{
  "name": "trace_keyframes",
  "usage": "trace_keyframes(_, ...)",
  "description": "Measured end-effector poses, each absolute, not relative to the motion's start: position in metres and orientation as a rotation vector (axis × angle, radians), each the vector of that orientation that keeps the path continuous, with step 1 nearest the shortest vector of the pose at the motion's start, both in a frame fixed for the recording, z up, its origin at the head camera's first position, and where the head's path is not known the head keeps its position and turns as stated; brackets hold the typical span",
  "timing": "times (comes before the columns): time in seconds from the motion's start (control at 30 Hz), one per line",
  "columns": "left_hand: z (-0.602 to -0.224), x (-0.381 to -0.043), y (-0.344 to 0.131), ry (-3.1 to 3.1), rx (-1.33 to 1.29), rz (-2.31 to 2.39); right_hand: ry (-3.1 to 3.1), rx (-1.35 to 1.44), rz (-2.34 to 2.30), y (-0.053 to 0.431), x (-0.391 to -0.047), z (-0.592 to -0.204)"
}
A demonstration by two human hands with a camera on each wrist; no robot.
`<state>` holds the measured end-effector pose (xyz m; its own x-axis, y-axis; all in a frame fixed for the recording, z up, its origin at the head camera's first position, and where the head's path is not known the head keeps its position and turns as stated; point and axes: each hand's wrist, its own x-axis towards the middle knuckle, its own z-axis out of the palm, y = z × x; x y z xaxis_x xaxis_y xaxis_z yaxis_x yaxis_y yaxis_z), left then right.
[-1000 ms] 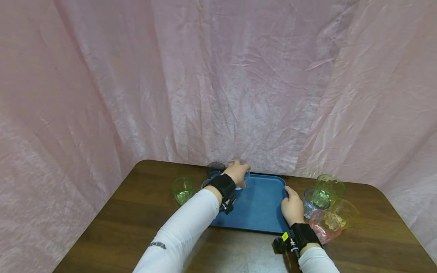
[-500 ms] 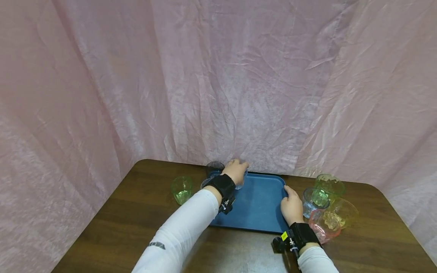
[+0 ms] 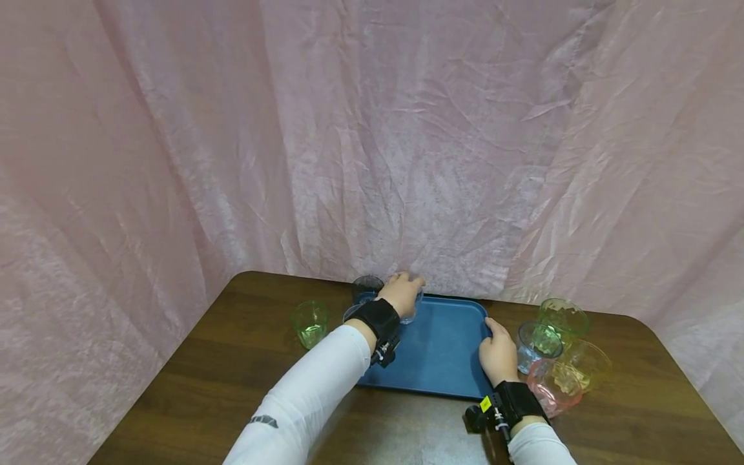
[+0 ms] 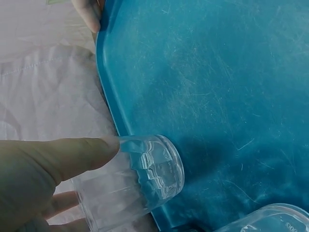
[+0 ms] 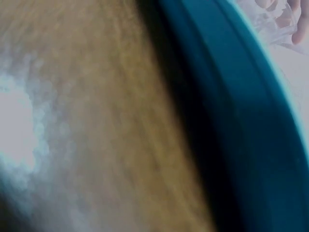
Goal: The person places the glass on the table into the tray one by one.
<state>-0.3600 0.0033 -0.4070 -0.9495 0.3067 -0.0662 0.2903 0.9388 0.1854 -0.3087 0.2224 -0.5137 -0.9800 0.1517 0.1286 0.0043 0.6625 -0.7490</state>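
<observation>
My left hand (image 3: 401,294) reaches to the far side of the blue tray (image 3: 442,352). In the left wrist view its thumb and fingers grip a clear ridged cup (image 4: 159,166), whose base lies over the tray near the rim. A second clear cup (image 4: 277,220) shows at the bottom of that view, on the tray. Beside the left hand, a dark grey cup (image 3: 367,289) stands at the tray's far left corner. My right hand (image 3: 498,354) holds the tray's right edge, its underside fingers hidden. The right wrist view shows the tray's rim (image 5: 241,96) blurred and close up.
Left of the tray stands a green cup (image 3: 310,323) on the brown wooden table (image 3: 232,361). To the right, close beside my right hand, are a blue cup (image 3: 530,361), a green cup (image 3: 562,315), a yellow cup (image 3: 589,361) and a pink cup (image 3: 549,394). A pink curtain (image 3: 372,142) hangs behind.
</observation>
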Motion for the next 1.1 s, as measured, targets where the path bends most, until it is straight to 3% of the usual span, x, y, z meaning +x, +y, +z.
trace_keyframes(0.63, -0.349, -0.352, -0.039, 3.081, 0.667, 0.517, -2.701, -0.122, 1.189, 0.224, -0.311, -0.516)
trace_keyframes(0.9, -0.344, -0.360, -0.095, 3.182, 0.522, 0.714, -2.692, -0.128, 1.168, 0.228, -0.314, -0.519)
trace_keyframes(1.1, -0.370, -0.362, -0.148, 3.176, 0.336, 0.828, -2.701, -0.141, 1.170, 0.228, -0.315, -0.519)
